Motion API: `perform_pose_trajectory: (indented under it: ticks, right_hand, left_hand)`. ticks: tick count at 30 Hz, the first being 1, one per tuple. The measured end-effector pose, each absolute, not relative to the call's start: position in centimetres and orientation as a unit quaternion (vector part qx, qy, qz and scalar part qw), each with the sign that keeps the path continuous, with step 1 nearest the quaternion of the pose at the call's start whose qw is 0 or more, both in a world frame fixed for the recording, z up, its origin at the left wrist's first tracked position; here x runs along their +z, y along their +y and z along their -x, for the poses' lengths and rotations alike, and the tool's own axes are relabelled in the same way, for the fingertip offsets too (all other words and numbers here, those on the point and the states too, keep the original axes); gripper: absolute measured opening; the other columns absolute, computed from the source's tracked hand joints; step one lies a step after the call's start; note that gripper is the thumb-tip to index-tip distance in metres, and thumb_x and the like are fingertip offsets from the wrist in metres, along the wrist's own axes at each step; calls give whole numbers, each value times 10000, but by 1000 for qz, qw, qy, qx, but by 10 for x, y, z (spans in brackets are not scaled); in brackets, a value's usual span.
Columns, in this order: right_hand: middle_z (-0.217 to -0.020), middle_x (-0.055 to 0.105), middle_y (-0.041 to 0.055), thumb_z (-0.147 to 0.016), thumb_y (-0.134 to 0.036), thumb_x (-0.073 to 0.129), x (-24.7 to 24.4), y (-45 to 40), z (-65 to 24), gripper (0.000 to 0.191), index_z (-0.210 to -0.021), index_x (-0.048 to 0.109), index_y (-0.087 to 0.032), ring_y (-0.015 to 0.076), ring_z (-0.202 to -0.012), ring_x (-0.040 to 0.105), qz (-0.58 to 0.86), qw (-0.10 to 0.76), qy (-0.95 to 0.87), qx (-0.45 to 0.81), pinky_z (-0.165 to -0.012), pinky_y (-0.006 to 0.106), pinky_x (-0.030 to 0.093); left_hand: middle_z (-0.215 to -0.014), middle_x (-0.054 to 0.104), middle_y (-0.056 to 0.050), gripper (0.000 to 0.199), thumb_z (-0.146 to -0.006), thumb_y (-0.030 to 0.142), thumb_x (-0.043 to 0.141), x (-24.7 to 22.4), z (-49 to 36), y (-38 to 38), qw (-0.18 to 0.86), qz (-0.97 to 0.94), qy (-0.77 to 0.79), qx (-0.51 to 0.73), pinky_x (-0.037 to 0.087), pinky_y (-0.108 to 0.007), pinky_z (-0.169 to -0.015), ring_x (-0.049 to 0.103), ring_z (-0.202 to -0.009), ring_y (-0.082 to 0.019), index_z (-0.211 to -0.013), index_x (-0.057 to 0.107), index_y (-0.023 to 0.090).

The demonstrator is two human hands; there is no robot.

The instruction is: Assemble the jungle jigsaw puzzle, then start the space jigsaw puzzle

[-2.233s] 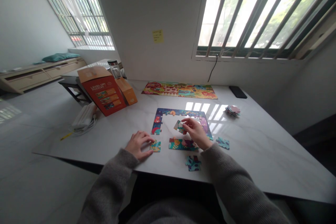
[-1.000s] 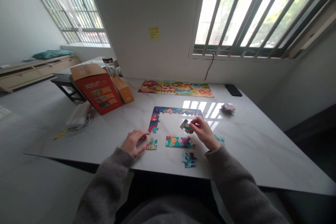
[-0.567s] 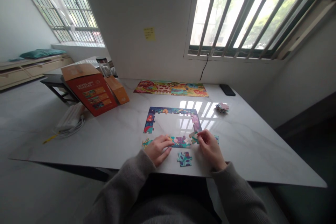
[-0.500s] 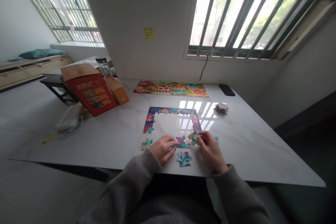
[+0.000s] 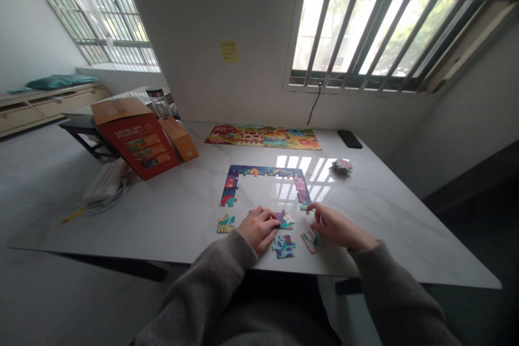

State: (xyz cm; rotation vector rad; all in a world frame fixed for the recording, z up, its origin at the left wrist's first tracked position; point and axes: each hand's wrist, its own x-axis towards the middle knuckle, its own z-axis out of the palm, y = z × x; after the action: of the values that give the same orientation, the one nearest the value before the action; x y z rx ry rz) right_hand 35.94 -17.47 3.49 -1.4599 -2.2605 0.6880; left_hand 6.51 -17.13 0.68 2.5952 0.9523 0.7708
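My left hand lies palm down with its fingers resting on joined purple jigsaw pieces near the front of the table. My right hand has its index finger stretched out to the lower right end of the jigsaw border. Below those fingers, a tilted green and white jigsaw piece with an orange edge lies partly hidden. Between the hands sits a loose teal piece. To the left of my left hand is a yellow and teal piece.
An orange puzzle box stands at the left, beside a white cable. A finished farm puzzle lies along the wall. To the right are a stack of pieces and a black phone. The table ends close in front.
The green and white piece has left my right fingertips and lies nearer the front edge. My right hand has shifted right, its index finger now extended. My left hand has moved slightly right.
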Motion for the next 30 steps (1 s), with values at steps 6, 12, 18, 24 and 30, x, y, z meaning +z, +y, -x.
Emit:
perform_pose_trajectory:
  ticks: [6,12,18,24,30]
  right_hand:
    - [-1061,646,120,-872,-421,638,21,-217,-341,419,-1231,560,-220,292,-950,629,578,207,-789,19,-795,398,514]
    - [-1074,635,128,-820,-269,677,5,-235,-337,539,-1335,524,-230,322,-1002,602,566,193,-801,2,-855,462,529]
    - [-1135,591,104,-796,-126,635,25,-206,-343,610,-1378,514,-260,269,-1047,579,461,197,-862,72,-921,423,539]
    - [-1117,572,86,-785,-60,589,34,-183,-336,606,-1350,557,-276,228,-1011,599,434,195,-873,104,-912,389,546]
    - [-1147,590,84,-859,-97,553,22,-186,-333,499,-1312,602,-299,226,-1033,607,437,214,-867,109,-915,378,547]
  left_hand:
    - [-1115,634,-99,291,-907,249,550,5,-64,-170,145,-895,326,269,469,-474,-960,517,-1042,-271,-1160,688,206]
    - [-1114,635,-98,285,-904,249,553,4,-64,-170,148,-892,328,273,468,-478,-962,519,-1055,-274,-1152,688,210]
    - [-1115,635,-99,297,-911,253,538,1,-63,-168,149,-893,321,279,472,-470,-953,520,-1048,-269,-1165,688,218]
    - [-1114,637,-99,299,-904,242,540,-1,-63,-167,143,-894,318,281,474,-466,-943,519,-1039,-268,-1163,687,214]
    - [-1117,636,-104,302,-912,247,532,0,-63,-168,143,-894,319,280,478,-471,-946,520,-1044,-268,-1168,687,210]
